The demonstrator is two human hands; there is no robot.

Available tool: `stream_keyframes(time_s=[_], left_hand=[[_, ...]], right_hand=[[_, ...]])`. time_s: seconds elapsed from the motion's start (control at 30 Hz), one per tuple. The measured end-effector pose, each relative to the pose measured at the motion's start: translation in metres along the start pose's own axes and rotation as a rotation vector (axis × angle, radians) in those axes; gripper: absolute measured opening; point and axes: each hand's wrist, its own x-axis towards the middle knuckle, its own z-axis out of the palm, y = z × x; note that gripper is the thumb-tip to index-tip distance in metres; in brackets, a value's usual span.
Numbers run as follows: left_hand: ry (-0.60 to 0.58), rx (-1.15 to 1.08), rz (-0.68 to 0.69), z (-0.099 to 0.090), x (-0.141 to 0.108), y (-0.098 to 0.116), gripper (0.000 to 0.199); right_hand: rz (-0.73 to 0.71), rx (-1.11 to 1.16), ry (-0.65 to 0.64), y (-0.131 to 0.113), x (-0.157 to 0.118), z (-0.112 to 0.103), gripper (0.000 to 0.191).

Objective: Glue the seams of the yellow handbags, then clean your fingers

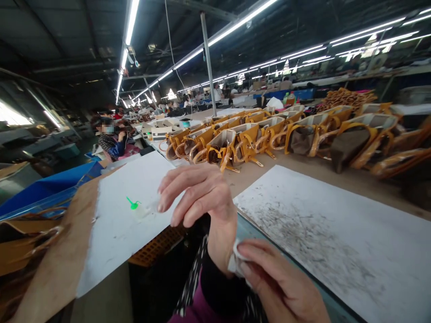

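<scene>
My left hand [202,197] is raised in the middle, palm down, with its fingers loosely bent and apart. Nothing shows in its fingers; the thumb is hidden. My right hand [283,282], at the lower right, pinches a crumpled white cloth [236,260] between thumb and fingers. That cloth presses against the left wrist, just above the dark cuff [220,291]. Beyond the left fingertips, a small translucent bottle [139,211] with a green nozzle stands on a white sheet [117,242].
Rows of yellow-brown bags [245,134] with looped handles line the table behind. To the right lies another white sheet [336,237], covered in dark smudges. An orange plastic crate [156,246] sits below the left board. A seated person [116,141] is farther back at left.
</scene>
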Motion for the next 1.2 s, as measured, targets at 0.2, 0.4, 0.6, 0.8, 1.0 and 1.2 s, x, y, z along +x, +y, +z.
stream_keyframes(time_s=[0.2,0.4,0.6,0.8,1.0,1.2], left_hand=[[0.196,-0.366,-0.039,-0.014,0.017,0.002,0.027],[0.266,-0.586,-0.378,-0.012,0.021,-0.007,0.041],[0.319,-0.489,-0.345,-0.018,0.025,-0.005,0.034],[0.323,-0.578,-0.387,-0.029,0.031,-0.002,0.040],[0.339,-0.677,-0.528,-0.036,0.028,-0.011,0.044],[0.402,-0.709,-0.623,-0.037,0.026,-0.021,0.049]], right_hand=[[0.234,-0.017,0.277,-0.007,0.008,-0.023,0.011],[0.462,0.108,0.512,-0.006,0.031,-0.021,0.023],[0.673,0.571,0.676,0.000,0.033,-0.002,0.029],[0.753,0.745,0.592,0.000,0.035,-0.022,0.027],[0.587,0.458,0.293,0.014,0.038,-0.026,0.017],[0.192,-0.026,0.298,0.012,0.049,-0.007,0.012]])
